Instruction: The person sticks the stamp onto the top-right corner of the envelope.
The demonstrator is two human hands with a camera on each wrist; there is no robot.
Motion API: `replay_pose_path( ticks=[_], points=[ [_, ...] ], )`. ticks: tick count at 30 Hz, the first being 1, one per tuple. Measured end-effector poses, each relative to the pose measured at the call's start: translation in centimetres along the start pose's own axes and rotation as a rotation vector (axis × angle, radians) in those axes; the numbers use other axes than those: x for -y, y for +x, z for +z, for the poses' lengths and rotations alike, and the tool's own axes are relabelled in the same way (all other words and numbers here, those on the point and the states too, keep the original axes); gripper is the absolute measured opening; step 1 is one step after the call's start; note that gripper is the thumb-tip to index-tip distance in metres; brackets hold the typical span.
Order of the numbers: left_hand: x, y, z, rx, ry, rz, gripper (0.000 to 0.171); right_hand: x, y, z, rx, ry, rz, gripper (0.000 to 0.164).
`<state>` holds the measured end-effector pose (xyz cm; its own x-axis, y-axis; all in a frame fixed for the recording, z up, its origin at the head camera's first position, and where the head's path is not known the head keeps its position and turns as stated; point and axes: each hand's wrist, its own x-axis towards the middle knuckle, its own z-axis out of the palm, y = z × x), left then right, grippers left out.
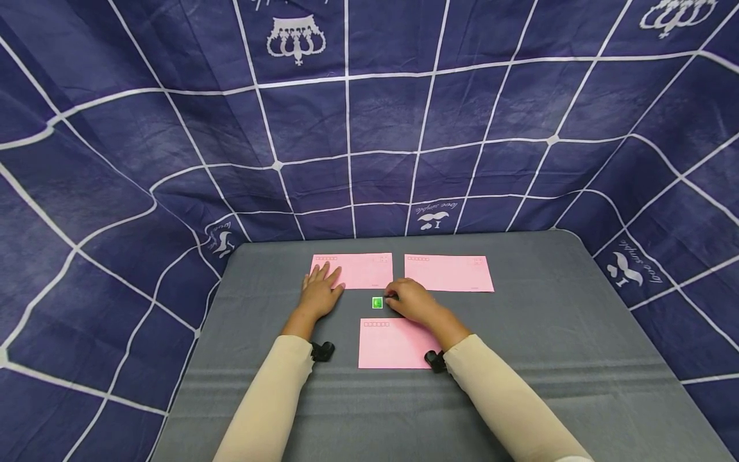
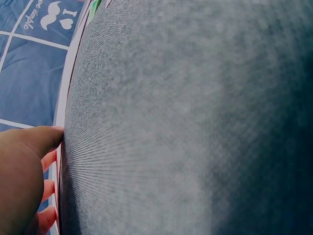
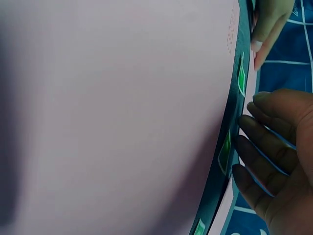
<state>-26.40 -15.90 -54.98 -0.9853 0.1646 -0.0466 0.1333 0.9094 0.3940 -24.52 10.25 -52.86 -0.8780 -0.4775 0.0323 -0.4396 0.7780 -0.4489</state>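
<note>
My left hand (image 1: pixel 319 297) rests with fingers spread on the left part of a pink envelope (image 1: pixel 369 269) at the back left. In the left wrist view, its thumb (image 2: pixel 46 137) shows at the envelope's edge. My right hand (image 1: pixel 411 299) hovers low between the envelopes, fingers loosely bent and nothing between them. Just left of its fingertips lies a small green stamp (image 1: pixel 378 302) with a white border. The right wrist view shows that stamp (image 3: pixel 241 77) and two more, a middle stamp (image 3: pixel 224 154) beside the fingers and a lower stamp (image 3: pixel 199 228); the hand hides these two from the head view.
A second pink envelope (image 1: pixel 449 273) lies at the back right, and a third envelope (image 1: pixel 392 350) nearer, partly under my right forearm. All lie on a grey cloth-covered table (image 1: pixel 277 410). A blue curtain (image 1: pixel 381 115) with white lines encloses the back and sides.
</note>
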Motion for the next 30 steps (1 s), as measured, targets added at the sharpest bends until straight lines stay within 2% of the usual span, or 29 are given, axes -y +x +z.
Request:
replay_pose_path(
  ticks=[6, 22, 30],
  points=[
    [-0.1, 0.0, 0.0, 0.011, -0.007, -0.004, 0.056, 0.2, 0.5, 0.3, 0.022, -0.031, 0.011, 0.018],
    [0.0, -0.2, 0.0, 0.010, -0.009, 0.003, 0.056, 1.0, 1.1, 0.8, -0.050, -0.037, 0.058, 0.004],
    [0.0, -0.2, 0.0, 0.013, -0.008, 0.002, 0.057, 1.3, 1.3, 1.2, -0.060, -0.054, 0.116, 0.008]
  ],
)
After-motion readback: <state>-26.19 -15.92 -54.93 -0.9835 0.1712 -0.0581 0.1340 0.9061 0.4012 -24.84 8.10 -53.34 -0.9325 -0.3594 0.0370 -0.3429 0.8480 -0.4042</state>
